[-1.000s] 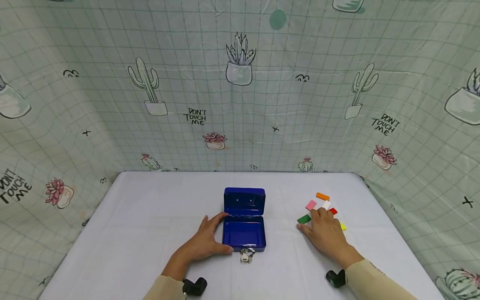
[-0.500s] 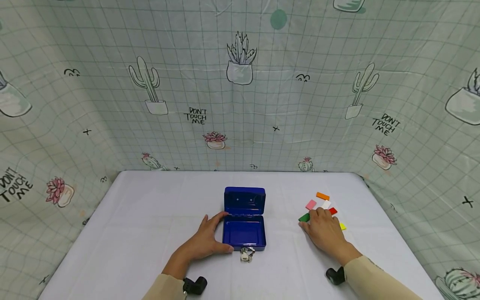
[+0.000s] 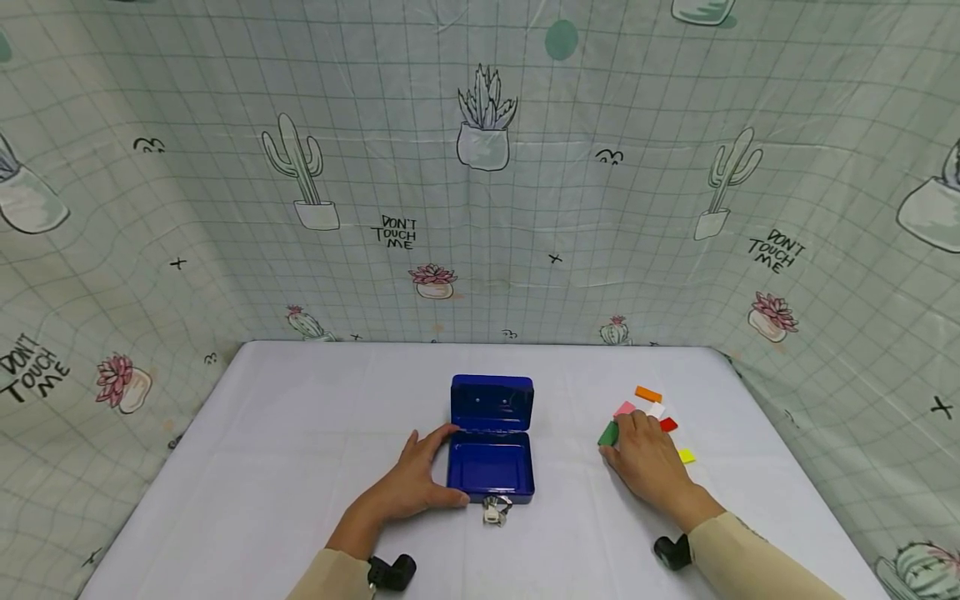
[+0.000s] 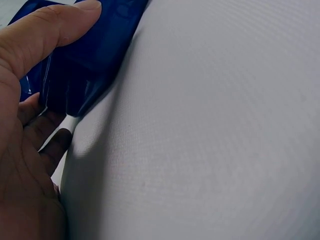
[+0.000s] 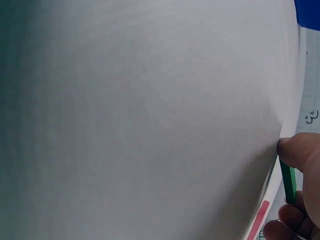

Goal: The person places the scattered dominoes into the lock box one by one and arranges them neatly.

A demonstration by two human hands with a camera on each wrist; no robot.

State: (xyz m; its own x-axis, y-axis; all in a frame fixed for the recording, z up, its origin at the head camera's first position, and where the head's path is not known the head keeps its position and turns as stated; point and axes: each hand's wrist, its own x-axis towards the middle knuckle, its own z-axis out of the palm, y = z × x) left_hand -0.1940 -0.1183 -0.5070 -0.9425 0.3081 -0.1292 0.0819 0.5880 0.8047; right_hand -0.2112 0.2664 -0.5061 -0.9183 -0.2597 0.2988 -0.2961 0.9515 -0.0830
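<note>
A small blue cash box (image 3: 491, 465) stands on the table with its lid (image 3: 492, 403) raised and its inside bare. My left hand (image 3: 412, 479) holds the box by its left side, thumb at the front corner and a finger near the hinge. In the left wrist view the thumb lies on the blue metal (image 4: 90, 60). Keys (image 3: 495, 510) hang at the front. To the right, my right hand (image 3: 651, 461) pinches a flat green block (image 3: 608, 433) between thumb and fingers; the right wrist view shows the green block (image 5: 288, 182) tilted up on edge.
Around the right hand lie an orange block (image 3: 648, 393), a pink block (image 3: 624, 408), a white block (image 3: 656, 410), a red block (image 3: 669, 425) and a yellow block (image 3: 687, 456). A white cloth (image 3: 315, 400) covers the table, with a printed curtain (image 3: 375, 167) behind.
The right thumb and fingers have closed on the green block, which has turned and tipped up from lying flat. The left hand and the box have stayed in place.
</note>
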